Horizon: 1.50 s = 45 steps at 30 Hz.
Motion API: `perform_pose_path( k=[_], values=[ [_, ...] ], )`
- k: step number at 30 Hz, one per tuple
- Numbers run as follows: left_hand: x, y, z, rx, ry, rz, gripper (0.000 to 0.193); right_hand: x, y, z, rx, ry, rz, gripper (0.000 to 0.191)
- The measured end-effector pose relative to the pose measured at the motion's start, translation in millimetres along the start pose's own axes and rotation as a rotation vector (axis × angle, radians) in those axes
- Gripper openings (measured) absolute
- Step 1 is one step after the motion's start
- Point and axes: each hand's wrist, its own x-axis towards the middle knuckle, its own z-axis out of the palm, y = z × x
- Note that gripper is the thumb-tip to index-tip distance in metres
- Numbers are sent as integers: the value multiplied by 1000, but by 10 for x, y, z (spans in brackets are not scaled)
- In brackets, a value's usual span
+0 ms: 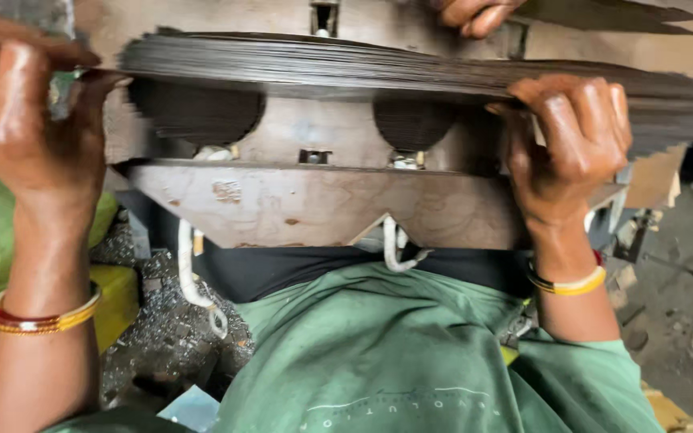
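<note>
1. A thick stack (411, 76) of thin dark metal sheets lies across a steel block (322, 204), which bears its weight from below.
2. The left hand (22, 112) is closed on the stack's left end, fingers curled over the edge, likely to keep the sheets squared.
3. The right hand (575, 148) is clamped on the right end, fingers over the top edge.
4. Another person's hand (475, 14) rests at the far side, near the stack.
5. White cords (190, 281) hang below the block.
</note>
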Motion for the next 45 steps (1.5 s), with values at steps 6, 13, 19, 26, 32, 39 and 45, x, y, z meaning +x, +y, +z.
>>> perform_pose_path(
  k=[6, 13, 19, 26, 32, 39, 45],
  values=[
    [212, 345, 11, 64, -156, 53, 40, -96, 95, 45, 33, 62, 71, 28],
    [716, 1208, 27, -83, 57, 273, 46, -125, 105, 138, 62, 126, 102, 30],
    [829, 1622, 732, -420, 4, 257, 15, -156, 141, 240, 84, 150, 99, 28],
    [865, 1605, 630, -404, 13, 327, 16, -160, 258, 236, 156, 83, 44, 26],
    [1028, 935, 276, -1, -172, 607, 77, -396, 601, 101, -93, 31, -141, 70],
    [1044, 725, 452, -229, -432, 547, 79, -403, 953, 192, -365, -295, 85, 99],
    [1034, 1028, 742, -251, -366, 587, 86, -346, 1019, 268, -232, -230, 74, 96]
  ],
)
